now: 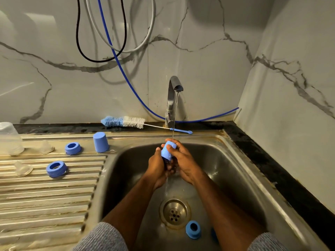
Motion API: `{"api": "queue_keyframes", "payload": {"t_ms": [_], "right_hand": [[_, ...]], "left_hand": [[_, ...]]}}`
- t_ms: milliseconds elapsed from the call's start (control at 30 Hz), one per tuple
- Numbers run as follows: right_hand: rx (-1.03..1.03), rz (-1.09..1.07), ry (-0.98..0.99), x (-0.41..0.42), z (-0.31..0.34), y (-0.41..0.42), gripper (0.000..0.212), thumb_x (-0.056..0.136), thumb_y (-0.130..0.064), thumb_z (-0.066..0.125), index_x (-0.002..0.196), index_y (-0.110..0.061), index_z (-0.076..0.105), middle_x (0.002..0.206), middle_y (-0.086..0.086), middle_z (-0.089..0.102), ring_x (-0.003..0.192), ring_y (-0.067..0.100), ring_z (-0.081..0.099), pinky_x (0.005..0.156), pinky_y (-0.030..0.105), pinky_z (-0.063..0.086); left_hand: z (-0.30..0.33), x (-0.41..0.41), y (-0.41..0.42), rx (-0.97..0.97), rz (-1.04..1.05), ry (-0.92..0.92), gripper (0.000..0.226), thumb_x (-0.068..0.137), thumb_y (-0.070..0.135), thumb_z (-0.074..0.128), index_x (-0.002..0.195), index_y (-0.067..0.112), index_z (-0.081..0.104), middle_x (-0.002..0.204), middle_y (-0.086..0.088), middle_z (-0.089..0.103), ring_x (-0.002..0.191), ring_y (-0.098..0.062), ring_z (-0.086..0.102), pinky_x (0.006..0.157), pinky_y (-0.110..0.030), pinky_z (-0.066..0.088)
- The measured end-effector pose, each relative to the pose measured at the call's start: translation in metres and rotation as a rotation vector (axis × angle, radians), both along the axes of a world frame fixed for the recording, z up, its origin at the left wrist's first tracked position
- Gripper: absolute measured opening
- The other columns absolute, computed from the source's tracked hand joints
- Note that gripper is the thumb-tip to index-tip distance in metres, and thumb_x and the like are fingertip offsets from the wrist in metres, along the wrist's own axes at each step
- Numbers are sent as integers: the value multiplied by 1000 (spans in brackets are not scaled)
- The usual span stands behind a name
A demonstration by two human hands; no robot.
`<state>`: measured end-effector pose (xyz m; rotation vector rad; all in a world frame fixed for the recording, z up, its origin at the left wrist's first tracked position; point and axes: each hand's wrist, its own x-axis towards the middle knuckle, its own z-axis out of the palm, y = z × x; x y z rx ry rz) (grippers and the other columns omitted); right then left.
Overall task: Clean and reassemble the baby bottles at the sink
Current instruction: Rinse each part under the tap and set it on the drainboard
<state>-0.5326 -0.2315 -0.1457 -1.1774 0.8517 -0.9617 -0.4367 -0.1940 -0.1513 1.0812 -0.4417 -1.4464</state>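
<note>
Under the tap: both hands hold a blue cap [168, 151] in the running stream over the sink [233, 171].
Grip: left hand [157, 166] and right hand [183, 160] curl around the cap, fingers pinching its sides.
Risk: wet plastic could slip and drop beside the blue ring [193, 229] near the drain [175, 212].

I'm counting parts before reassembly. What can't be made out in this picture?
- Blue cap: its inside, hidden by left hand and right hand.
- Blue piece in the sink: mostly behind the right forearm.
- Clear bottle: cut off by the left edge.
</note>
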Motion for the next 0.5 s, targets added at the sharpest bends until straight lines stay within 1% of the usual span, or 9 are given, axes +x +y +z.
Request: {"api": "queue_keyframes", "payload": {"t_ms": [67,100,167,200,233,300,367,433,500], "right_hand": [[-35,56,-40,-3,0,0,32,95,-19,64,126,-25,61,117,4,73,108,24,70,89,43,59],[-44,70,-50,-4,2,0,33,93,-18,65,126,-27,62,116,3,73,108,24,70,92,45,58],[-39,37,-44,-2,3,0,31,94,-25,64,125,-30,63,118,6,70,108,27,69,89,47,59],[-15,0,-28,-1,4,-1,30,95,-31,63,124,-32,63,122,9,66,110,29,67,89,49,59],[19,-39,-5,1,4,-1,28,95,-37,63,123,-34,63,124,9,64,112,31,66,88,53,59],[58,-97,52,4,2,-3,27,94,-48,60,118,-36,62,123,7,66,112,30,66,89,58,57],[78,-140,58,6,0,-6,25,97,-48,57,117,-34,63,121,10,67,110,29,65,91,54,57],[115,-194,40,6,-1,-7,21,98,-46,56,111,-33,66,116,11,66,106,28,67,91,48,58],[128,-211,97,5,-2,-6,18,100,-47,52,102,-34,64,112,9,68,102,26,68,90,46,58]], "left_hand": [[4,4,2,12,-60,121,64,106,56,30,122,5,62,59,-8,48,42,-12,40,45,-23,38],[5,5,3,-11,-96,157,67,104,60,29,122,4,63,58,-8,47,42,-12,40,43,-23,39],[7,4,4,-80,-136,169,68,103,61,31,118,3,64,62,-11,57,47,-15,54,46,-25,48],[7,4,4,-125,-133,108,63,104,57,33,118,4,65,70,-14,66,55,-19,63,50,-29,54],[5,3,3,-177,-119,-15,56,105,52,35,119,6,65,84,-17,72,65,-21,69,57,-32,58],[-1,1,3,-286,-78,-326,41,106,39,41,122,9,64,108,-16,72,87,-23,73,70,-33,60],[-6,1,2,-362,3,-574,28,104,26,52,124,10,63,115,-13,70,103,-25,70,85,-39,60],[-9,1,1,-407,81,-802,31,97,16,65,126,8,61,119,-11,64,109,-25,65,93,-43,57],[-8,1,2,-414,142,-928,42,88,7,74,127,8,59,123,-9,60,113,-23,61,96,-40,55]]}}
